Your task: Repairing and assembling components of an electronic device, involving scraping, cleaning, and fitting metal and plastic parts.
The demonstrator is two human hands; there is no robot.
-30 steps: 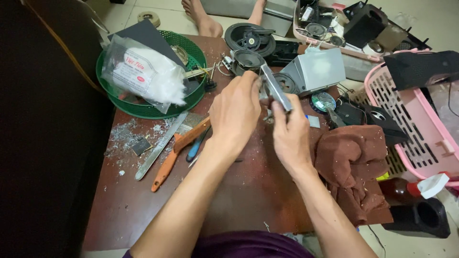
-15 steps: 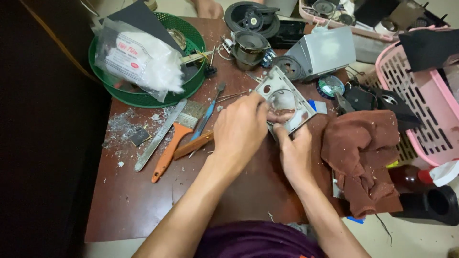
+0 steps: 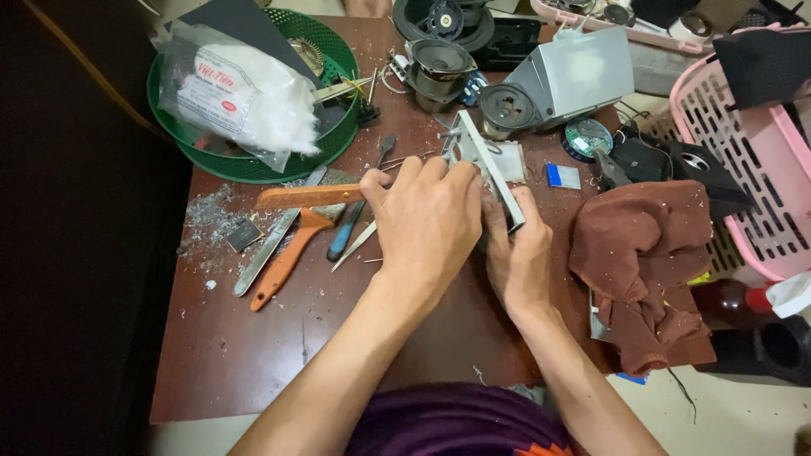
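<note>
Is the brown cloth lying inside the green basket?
No, the brown cloth lies on the table to the right of the hands, far from the green basket.

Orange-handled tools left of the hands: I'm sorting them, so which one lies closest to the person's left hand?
The upper one, lying nearly level, its handle end almost meets the left hand. The other orange-handled tool slants lower, farther left.

A green basket (image 3: 253, 165) with a plastic bag (image 3: 232, 93) — beside it a brown rag (image 3: 646, 253), a pink basket (image 3: 752, 160), a speaker (image 3: 439, 67).
</note>
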